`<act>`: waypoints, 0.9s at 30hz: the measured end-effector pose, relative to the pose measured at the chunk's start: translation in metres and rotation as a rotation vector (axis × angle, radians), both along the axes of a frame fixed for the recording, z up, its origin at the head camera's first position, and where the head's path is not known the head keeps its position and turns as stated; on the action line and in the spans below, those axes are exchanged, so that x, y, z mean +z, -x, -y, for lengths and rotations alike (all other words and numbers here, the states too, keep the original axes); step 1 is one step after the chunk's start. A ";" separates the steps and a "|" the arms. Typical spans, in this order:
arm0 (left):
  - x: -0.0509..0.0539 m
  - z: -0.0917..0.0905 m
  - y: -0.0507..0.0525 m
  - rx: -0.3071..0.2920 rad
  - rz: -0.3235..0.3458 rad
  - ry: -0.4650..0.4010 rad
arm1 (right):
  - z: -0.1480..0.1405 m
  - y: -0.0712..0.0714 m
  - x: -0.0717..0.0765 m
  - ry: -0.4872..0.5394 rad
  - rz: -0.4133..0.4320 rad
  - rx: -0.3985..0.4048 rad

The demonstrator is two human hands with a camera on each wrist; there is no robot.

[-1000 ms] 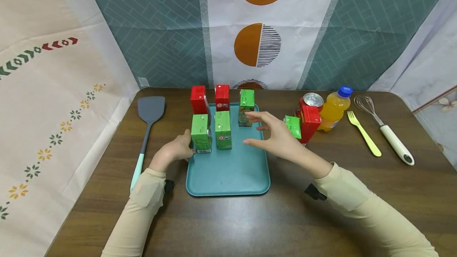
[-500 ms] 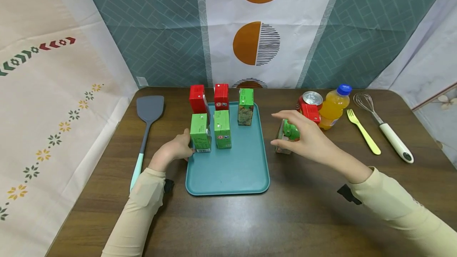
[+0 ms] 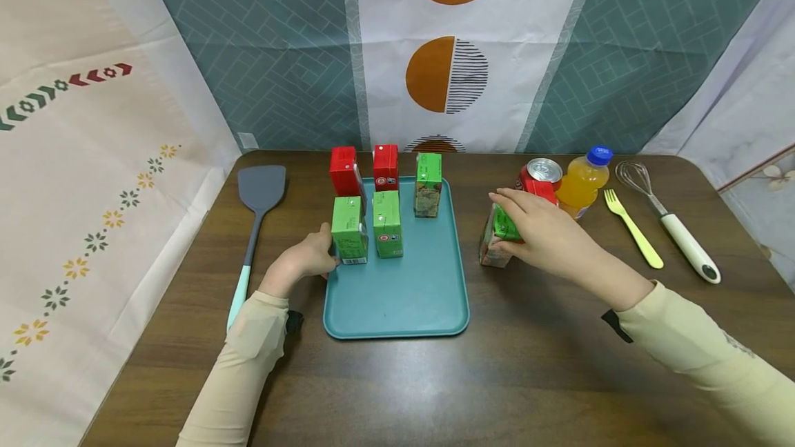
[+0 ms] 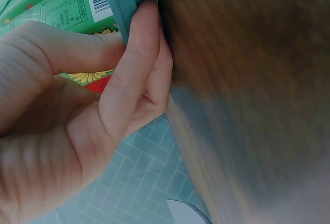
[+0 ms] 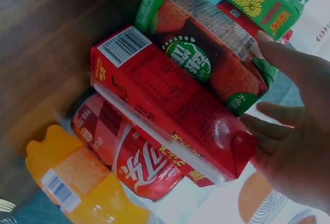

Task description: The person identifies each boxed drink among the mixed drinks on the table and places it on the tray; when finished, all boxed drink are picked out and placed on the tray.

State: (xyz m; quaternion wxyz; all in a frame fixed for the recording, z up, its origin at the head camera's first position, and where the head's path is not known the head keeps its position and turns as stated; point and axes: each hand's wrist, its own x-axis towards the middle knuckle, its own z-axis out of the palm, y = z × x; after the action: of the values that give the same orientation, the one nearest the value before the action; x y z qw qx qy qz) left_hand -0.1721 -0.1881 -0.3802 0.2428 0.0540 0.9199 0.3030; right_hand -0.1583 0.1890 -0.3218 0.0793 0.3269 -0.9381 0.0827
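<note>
At the left rim of the teal tray (image 3: 397, 302), my left hand (image 3: 306, 259) pinches the edge. Thumb and fingers (image 4: 139, 53) lie on either side of the rim in the left wrist view. On the tray stand two green drink cartons (image 3: 350, 230) (image 3: 388, 226), a green-topped juice carton (image 3: 428, 185) and two red cartons (image 3: 345, 171) (image 3: 386, 167). Right of the tray, my right hand (image 3: 553, 233) holds another green-topped juice carton (image 5: 206, 48) near its top, thumb on one side and fingers on the other. It stands upright on the table.
Close behind the held carton are a red carton (image 5: 170, 110), a red soda can (image 5: 124, 146) and an orange drink bottle (image 3: 584, 181). A yellow fork (image 3: 633, 230) and a whisk (image 3: 673, 230) lie farther right. A spatula (image 3: 254, 226) lies left of the tray.
My right hand has moved right from above the tray to the juice carton beside it, and its fingers have closed on that carton. The left hand has stayed at the tray's rim.
</note>
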 end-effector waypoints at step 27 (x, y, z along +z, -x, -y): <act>0.001 0.000 -0.001 0.002 0.005 -0.003 | -0.003 0.006 0.000 0.076 -0.020 -0.002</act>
State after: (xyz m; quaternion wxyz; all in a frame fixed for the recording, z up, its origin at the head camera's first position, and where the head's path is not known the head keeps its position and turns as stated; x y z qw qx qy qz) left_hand -0.1715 -0.1878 -0.3791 0.2449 0.0529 0.9189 0.3047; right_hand -0.1640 0.1916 -0.3221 0.1011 0.3234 -0.9338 0.1147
